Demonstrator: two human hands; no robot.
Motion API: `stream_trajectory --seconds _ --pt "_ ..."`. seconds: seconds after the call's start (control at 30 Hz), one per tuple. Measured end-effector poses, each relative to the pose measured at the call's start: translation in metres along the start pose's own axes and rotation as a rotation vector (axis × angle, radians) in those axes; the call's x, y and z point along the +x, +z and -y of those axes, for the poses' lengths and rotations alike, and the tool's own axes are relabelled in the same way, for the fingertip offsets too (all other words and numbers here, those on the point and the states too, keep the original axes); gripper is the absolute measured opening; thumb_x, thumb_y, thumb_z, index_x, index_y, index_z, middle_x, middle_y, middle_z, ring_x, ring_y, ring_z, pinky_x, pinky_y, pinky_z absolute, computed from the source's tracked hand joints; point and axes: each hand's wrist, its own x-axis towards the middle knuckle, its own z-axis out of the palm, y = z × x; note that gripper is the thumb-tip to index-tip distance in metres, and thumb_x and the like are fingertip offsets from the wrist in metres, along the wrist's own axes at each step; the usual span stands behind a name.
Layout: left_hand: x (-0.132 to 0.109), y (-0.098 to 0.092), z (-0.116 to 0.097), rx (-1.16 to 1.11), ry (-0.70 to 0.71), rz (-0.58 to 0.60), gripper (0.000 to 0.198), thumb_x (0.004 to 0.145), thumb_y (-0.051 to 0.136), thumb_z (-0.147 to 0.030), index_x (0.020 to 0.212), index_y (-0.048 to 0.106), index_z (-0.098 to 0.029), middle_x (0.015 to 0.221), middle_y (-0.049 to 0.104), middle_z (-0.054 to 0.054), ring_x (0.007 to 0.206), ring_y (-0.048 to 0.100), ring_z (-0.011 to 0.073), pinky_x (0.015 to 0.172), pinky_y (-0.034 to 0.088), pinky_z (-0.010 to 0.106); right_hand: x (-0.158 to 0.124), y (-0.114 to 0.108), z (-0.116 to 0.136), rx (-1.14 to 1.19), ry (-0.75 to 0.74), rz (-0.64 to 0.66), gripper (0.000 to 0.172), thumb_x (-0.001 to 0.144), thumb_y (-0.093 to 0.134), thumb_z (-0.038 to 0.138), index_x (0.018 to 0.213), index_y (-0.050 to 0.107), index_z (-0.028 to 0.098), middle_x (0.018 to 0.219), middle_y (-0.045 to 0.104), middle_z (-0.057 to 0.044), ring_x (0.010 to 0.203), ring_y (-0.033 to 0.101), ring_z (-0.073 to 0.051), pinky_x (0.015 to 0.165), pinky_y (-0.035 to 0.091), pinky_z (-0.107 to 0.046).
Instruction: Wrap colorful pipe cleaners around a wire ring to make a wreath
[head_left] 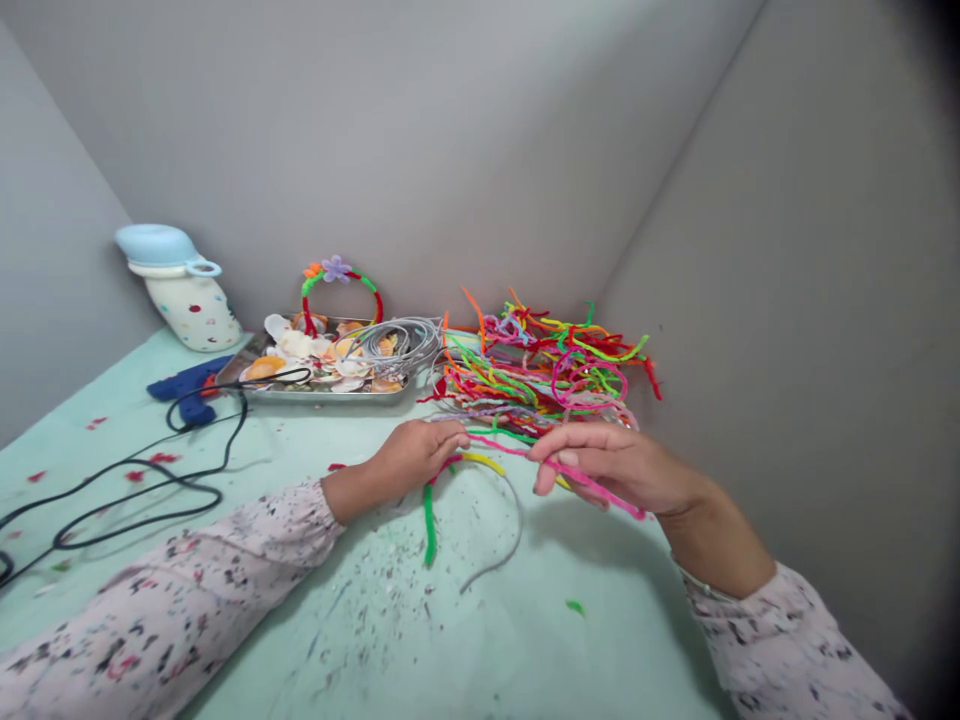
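Both hands work a headband (491,520), thin grey and arched, partly wrapped green, yellow and red, lying mid-table with its ends pointing near. Left hand (416,455) pinches its top; right hand (607,465) clamps a pink pipe cleaner (600,490) running left-to-right. Pipe cleaner pile (540,365) sits just behind, open table (525,640) nearer.

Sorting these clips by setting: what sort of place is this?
Likely a craft table: a pile of pipe cleaners, a tray of shells, a blue glue gun.
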Motion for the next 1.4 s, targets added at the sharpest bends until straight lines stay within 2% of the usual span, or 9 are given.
stream_trajectory --seconds 0.17,0.3,0.47,0.63,0.77,0.97,1.13,1.27,1.4 --pt "0.000 0.003 0.002 -0.059 0.021 0.011 0.034 0.096 0.035 -0.036 0.083 0.060 -0.018 0.075 0.062 0.000 0.070 0.055 0.0143 0.067 0.040 0.023 0.009 0.004 -0.011 0.127 -0.121 -0.160 0.034 0.075 0.069 0.038 0.106 0.067 0.022 0.096 0.073 -0.007 0.042 0.044 -0.006 0.040 0.037 -0.021" --pt "0.001 0.003 0.002 -0.081 0.038 0.025 0.033 0.096 0.035 -0.036 0.082 0.059 -0.018 0.077 0.063 0.000 0.072 0.055 0.0140 0.069 0.040 0.022 0.017 0.004 -0.012 0.019 -0.188 -0.389 0.026 0.077 0.068 0.040 0.093 0.071 0.020 0.075 0.071 -0.004 0.042 0.044 -0.007 0.039 0.035 -0.022" --pt "0.000 0.002 0.000 -0.088 0.046 0.006 0.034 0.096 0.034 -0.036 0.081 0.058 -0.018 0.075 0.061 0.000 0.071 0.055 0.0136 0.067 0.039 0.022 0.021 0.009 -0.008 -0.058 -0.193 -0.718 0.026 0.074 0.070 0.044 0.079 0.069 0.019 0.048 0.054 0.004 0.042 0.043 -0.009 0.040 0.033 -0.022" --pt "-0.003 0.001 -0.005 -0.050 0.074 -0.027 0.034 0.097 0.034 -0.035 0.081 0.059 -0.018 0.073 0.061 -0.001 0.067 0.055 0.0123 0.064 0.038 0.021 0.026 0.013 -0.011 -0.032 -0.227 -0.882 0.029 0.075 0.069 0.045 0.064 0.058 0.020 0.051 0.053 0.004 0.046 0.044 -0.010 0.047 0.035 -0.025" --pt "-0.005 0.002 -0.007 0.074 0.104 -0.137 0.036 0.098 0.033 -0.036 0.085 0.062 -0.018 0.073 0.063 0.000 0.065 0.057 0.0120 0.063 0.037 0.021 0.032 0.016 -0.017 0.101 -0.278 -1.014 0.034 0.076 0.068 0.045 0.058 0.052 0.021 0.050 0.045 0.006 0.045 0.037 -0.010 0.046 0.028 -0.027" --pt "-0.006 0.002 -0.011 0.071 0.120 -0.191 0.034 0.097 0.036 -0.035 0.089 0.064 -0.018 0.080 0.067 0.002 0.070 0.060 0.0131 0.065 0.039 0.021 0.033 0.015 -0.012 0.348 -0.291 -0.967 0.031 0.073 0.072 0.037 0.058 0.051 0.020 0.054 0.045 0.005 0.049 0.037 -0.009 0.046 0.028 -0.025" --pt "-0.004 -0.004 -0.021 -0.260 0.018 -0.048 0.035 0.095 0.034 -0.035 0.084 0.063 -0.016 0.073 0.060 -0.001 0.067 0.053 0.0122 0.063 0.040 0.020 0.026 0.008 -0.006 0.330 -0.258 -0.606 0.018 0.074 0.072 0.033 0.083 0.063 0.021 0.062 0.047 0.005 0.048 0.037 -0.007 0.044 0.026 -0.022" --pt "-0.003 -0.007 -0.028 -0.434 -0.060 0.016 0.036 0.093 0.035 -0.036 0.085 0.063 -0.014 0.060 0.046 -0.004 0.055 0.040 0.0100 0.052 0.033 0.019 0.023 0.010 -0.012 0.232 -0.194 -0.327 0.038 0.077 0.069 0.030 0.113 0.063 0.022 0.067 0.051 0.004 0.052 0.042 -0.008 0.047 0.030 -0.023" --pt "-0.003 -0.006 -0.027 -0.524 -0.076 0.068 0.036 0.091 0.040 -0.039 0.084 0.063 -0.013 0.057 0.040 -0.005 0.051 0.035 0.0089 0.048 0.029 0.019 0.025 0.014 -0.019 0.140 -0.172 -0.294 0.030 0.081 0.065 0.036 0.105 0.069 0.018 0.063 0.056 0.002 0.051 0.046 -0.010 0.049 0.033 -0.025"
